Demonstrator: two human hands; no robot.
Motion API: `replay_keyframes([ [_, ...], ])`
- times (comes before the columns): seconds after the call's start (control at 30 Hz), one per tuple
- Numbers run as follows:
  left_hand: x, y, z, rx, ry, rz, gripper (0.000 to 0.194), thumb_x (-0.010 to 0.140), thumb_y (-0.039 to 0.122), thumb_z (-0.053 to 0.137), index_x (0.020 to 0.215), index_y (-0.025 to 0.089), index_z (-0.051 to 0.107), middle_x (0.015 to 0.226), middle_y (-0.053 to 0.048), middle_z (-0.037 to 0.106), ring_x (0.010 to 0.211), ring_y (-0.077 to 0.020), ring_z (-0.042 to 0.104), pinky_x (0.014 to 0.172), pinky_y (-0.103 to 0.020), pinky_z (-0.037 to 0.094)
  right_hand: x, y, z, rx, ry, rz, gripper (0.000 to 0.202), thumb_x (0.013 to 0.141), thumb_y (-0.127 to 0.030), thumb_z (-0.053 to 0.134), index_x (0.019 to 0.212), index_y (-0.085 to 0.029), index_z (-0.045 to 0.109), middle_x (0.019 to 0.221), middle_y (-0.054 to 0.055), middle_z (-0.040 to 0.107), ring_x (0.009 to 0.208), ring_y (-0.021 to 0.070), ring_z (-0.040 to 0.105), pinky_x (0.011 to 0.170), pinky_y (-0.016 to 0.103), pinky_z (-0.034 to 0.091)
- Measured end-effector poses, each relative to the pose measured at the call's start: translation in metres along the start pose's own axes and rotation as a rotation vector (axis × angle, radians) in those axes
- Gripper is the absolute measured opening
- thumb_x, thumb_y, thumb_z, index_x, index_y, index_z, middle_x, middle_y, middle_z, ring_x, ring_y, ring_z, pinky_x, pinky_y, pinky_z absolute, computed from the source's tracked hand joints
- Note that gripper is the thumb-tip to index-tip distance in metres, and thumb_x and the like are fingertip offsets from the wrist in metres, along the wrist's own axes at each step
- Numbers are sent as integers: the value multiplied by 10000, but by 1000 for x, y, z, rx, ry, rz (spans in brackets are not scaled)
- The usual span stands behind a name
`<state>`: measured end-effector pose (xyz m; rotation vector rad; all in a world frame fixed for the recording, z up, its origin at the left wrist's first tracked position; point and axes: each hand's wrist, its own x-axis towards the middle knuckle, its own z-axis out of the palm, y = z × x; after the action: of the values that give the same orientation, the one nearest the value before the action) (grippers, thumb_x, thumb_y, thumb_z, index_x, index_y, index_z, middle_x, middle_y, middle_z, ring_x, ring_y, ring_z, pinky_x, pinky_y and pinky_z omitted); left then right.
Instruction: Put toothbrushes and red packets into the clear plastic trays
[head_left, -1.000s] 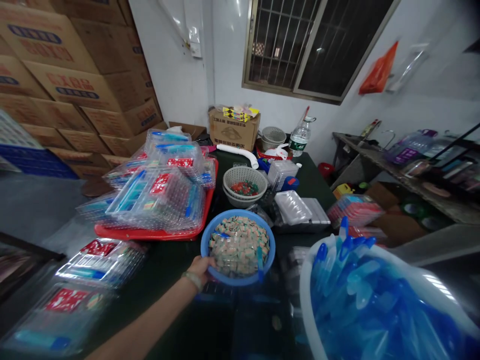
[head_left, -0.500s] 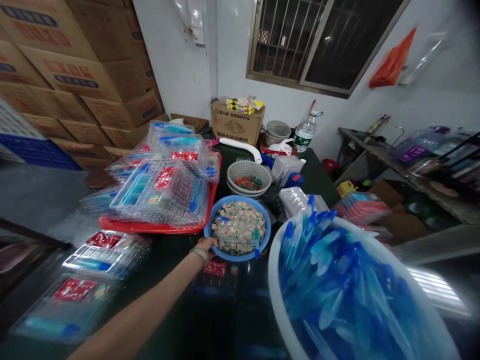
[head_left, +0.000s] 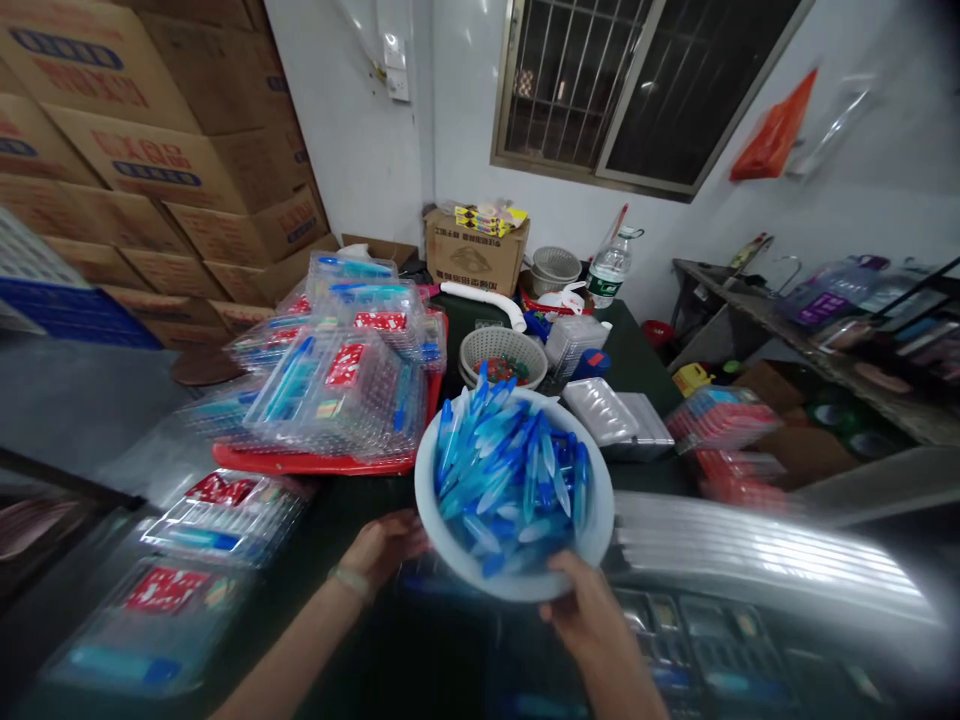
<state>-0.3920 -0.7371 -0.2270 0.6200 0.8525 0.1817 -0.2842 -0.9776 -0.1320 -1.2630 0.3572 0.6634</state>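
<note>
A white basin (head_left: 426,500) heaped with blue, pointed, pen-like plastic pieces (head_left: 517,470) is in front of me over the dark table. My right hand (head_left: 577,590) grips its near rim at the lower right, thumb over the edge. My left hand (head_left: 390,545), with a bracelet at the wrist, is at the basin's lower left; its fingers reach toward the wall, slightly blurred, and whether they touch it is unclear. Just behind the basin, a grey woven basket (head_left: 480,350) holds small red and green pieces. The blue bowl of small blocks is hidden by the basin.
Filled clear plastic packs (head_left: 337,390) are piled on a red tray (head_left: 300,462) at left. More packs (head_left: 165,590) lie near the left edge. Clear trays (head_left: 615,415) and a stack of long clear plastic (head_left: 750,540) are at right. A carton (head_left: 472,250) stands at the back.
The white basin has moved from the right to the centre, covering the blue bowl. My right hand has come into view on its rim. My left hand has left the bowl's rim and come nearer.
</note>
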Motion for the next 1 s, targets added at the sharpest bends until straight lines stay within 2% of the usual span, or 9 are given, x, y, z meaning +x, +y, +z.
replay_keyframes([
  [0.17,-40,-26,-67,40,100,-16,402,624,88,712,1016,102,627,1114,-162,656,908,-298,670,722,-380,539,39,8,32,61,0,48,100,526,-129,617,596,-148,549,443,-42,524,354,111,471,255,208,362],
  [0.23,-56,-38,-84,72,124,-31,423,608,124,747,1016,104,635,1114,-167,657,914,-314,667,719,-388,540,52,10,38,63,5,54,96,549,-102,595,587,-155,525,428,-45,517,340,107,466,257,206,372],
  [0.3,-69,-47,-92,109,159,-22,432,592,150,766,1003,103,640,1084,-167,667,878,-309,673,695,-382,541,62,10,42,58,18,40,114,584,-77,572,594,-164,499,413,-56,499,326,105,464,262,204,381],
  [0.4,-80,-52,-89,158,190,24,446,560,153,783,977,91,639,1027,-165,681,814,-290,679,659,-363,539,70,6,49,32,59,33,130,662,-63,561,634,-166,487,406,-60,493,326,111,483,278,201,392],
  [0.53,-78,-56,-77,203,192,67,416,565,174,774,943,80,629,960,-155,685,750,-261,674,617,-337,532,75,0,61,-11,98,97,103,762,-91,581,714,-148,510,431,-24,545,372,141,543,297,204,408],
  [0.7,-75,-71,-59,292,200,101,338,591,177,712,902,87,612,911,-146,673,683,-233,659,564,-318,519,74,-6,71,-27,116,85,109,810,-117,607,763,-148,514,426,-41,540,372,135,545,341,219,464],
  [0.77,-77,-78,-52,340,213,112,333,586,171,697,896,95,603,917,-148,666,669,-222,650,548,-308,512,70,-8,69,-39,76,96,122,823,-184,630,782,-142,524,450,-23,563,403,143,572,358,220,480],
  [0.9,-89,-91,-48,410,179,143,406,547,180,694,933,107,588,953,-149,649,675,-214,639,535,-294,503,42,-3,47,-116,-112,69,348,790,-442,668,881,-135,531,642,58,673,512,170,643,387,227,507],
  [1.0,-102,-97,-60,477,172,151,458,519,172,678,963,114,581,985,-142,638,685,-198,631,534,-274,495,-1,29,10,-207,-164,-98,447,740,-458,695,1031,-162,526,816,57,700,521,152,647,367,211,485],
])
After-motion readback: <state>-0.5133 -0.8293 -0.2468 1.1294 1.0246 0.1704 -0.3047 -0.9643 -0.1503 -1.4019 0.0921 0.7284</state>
